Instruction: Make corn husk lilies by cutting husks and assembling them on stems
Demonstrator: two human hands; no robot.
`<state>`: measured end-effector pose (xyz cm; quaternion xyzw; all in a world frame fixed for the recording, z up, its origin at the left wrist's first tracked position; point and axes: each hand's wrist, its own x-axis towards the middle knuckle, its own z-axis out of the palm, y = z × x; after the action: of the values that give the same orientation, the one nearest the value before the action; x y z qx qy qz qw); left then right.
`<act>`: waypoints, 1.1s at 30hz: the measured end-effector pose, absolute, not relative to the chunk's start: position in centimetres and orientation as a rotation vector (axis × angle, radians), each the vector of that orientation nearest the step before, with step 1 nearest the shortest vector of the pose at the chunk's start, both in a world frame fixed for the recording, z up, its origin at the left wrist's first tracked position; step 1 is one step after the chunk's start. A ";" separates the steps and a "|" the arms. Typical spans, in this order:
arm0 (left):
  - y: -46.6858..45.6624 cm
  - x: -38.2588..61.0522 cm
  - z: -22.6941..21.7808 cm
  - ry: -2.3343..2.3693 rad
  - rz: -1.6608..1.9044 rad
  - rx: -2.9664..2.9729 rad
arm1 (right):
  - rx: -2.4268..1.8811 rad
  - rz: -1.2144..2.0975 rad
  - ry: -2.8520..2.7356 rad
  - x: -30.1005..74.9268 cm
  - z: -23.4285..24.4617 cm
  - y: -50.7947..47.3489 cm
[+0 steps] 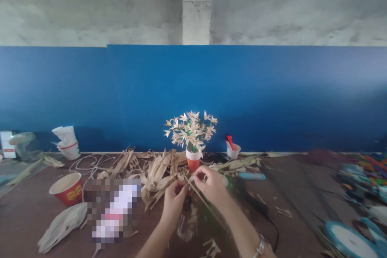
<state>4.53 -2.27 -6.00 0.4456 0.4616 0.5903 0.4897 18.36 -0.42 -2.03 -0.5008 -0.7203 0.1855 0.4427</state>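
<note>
Both hands are close together over the brown table, in front of a red-and-white paper cup [193, 161] holding a bunch of pale husk flowers [192, 129]. My right hand [212, 185] pinches a small pale piece of corn husk [191, 178] between thumb and forefinger. Just left of it, my left hand [175, 198] is closed, fingertips together; what they hold, if anything, is too small to make out. A thin straw-coloured strip [198, 194] slants down below the right hand. Dried corn husks [160, 171] lie heaped behind the left hand.
On the left are a red paper bowl [67, 189], a large flat husk [63, 225], a pixelated phone-like object [116, 213] and a white cable [87, 163]. A white cup with a red-handled tool [233, 151] stands behind. Ribbon spools [350, 240] lie at right.
</note>
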 end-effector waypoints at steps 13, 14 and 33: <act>-1.9 4.5 -6.6 1.126 1.410 1.147 | -1.295 0.313 -1.839 18.3 -2.2 -0.2; -1.9 4.5 -6.5 1.119 1.413 1.144 | -1.287 0.303 -1.843 18.3 -2.2 -0.2; -1.6 4.4 -7.6 0.805 1.416 0.791 | -1.164 1.111 -1.587 18.0 -3.2 0.2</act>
<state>4.41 -1.64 -7.58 0.3435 0.3497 0.6151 0.6175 17.98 0.16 -3.22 -0.4657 -0.6352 0.4446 0.4266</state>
